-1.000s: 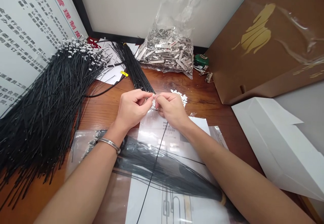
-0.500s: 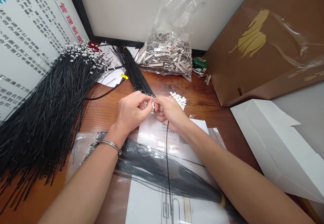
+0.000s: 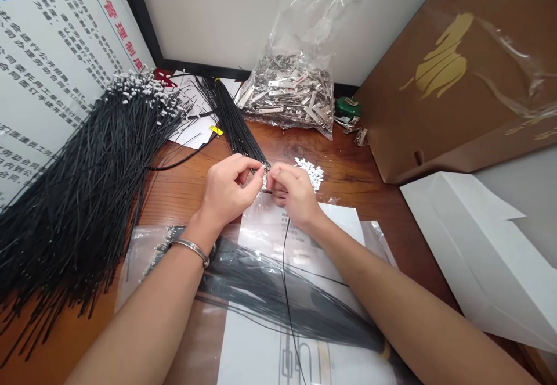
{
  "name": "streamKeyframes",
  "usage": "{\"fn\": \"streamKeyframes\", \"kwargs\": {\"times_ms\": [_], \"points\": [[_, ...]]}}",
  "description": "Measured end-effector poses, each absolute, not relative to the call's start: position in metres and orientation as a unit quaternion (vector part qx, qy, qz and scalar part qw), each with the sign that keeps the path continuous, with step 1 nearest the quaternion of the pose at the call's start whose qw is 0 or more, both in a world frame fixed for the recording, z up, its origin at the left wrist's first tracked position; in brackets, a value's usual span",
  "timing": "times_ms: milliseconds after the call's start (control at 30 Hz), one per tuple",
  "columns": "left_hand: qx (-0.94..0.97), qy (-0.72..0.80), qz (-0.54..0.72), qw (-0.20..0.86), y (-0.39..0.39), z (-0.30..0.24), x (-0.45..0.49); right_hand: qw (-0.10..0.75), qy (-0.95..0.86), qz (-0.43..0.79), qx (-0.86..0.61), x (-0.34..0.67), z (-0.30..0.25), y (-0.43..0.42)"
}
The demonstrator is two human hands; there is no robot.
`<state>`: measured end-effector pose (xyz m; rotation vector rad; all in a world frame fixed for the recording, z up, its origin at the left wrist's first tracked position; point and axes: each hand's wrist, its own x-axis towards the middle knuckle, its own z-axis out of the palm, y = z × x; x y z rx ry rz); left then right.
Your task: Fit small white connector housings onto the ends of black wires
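My left hand (image 3: 231, 189) is closed in a pinch, with a tiny whitish piece that looks like a small white connector at the fingertips. My right hand (image 3: 295, 192) is closed on a black wire (image 3: 286, 277), which hangs down from below the palm over the plastic bag. The two sets of fingertips nearly meet; the wire's end between them is too small to make out. Just behind them lie the metal-tipped ends of a black wire bundle (image 3: 243, 129). A pile of white connectors (image 3: 310, 173) lies right of my right hand.
A large heap of white-tipped black wires (image 3: 82, 199) fills the left. Behind stands a clear bag of metal clips (image 3: 289, 92), with a green tape measure (image 3: 347, 107) beside it. A brown box (image 3: 456, 71) and a white box (image 3: 483, 257) stand right. Bagged wires (image 3: 278, 292) lie in front.
My right hand has turned slightly and its fingertips sit a little farther from the left ones. The hanging wire has swung, its lower end now farther right. The view has shifted slightly.
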<state>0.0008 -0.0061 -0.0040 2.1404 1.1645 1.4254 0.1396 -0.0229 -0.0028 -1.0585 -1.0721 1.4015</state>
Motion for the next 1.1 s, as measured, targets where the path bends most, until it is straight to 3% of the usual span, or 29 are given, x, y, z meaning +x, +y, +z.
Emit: {"fn": "streamKeyframes", "kwargs": {"times_ms": [467,700,1100], "points": [[0.734,0.408,0.532,0.106,-0.008,-0.004,0.003,0.519,-0.562,0.45,-0.46,0.134,-0.007,-0.03],[0.698,0.431,0.554,0.139,-0.01,-0.003,0.006,0.512,-0.621,0.339,-0.488,0.132,-0.002,-0.035],[0.685,0.445,0.553,0.161,-0.009,-0.003,0.005,0.521,-0.565,0.44,-0.465,0.133,-0.009,-0.033]]}}
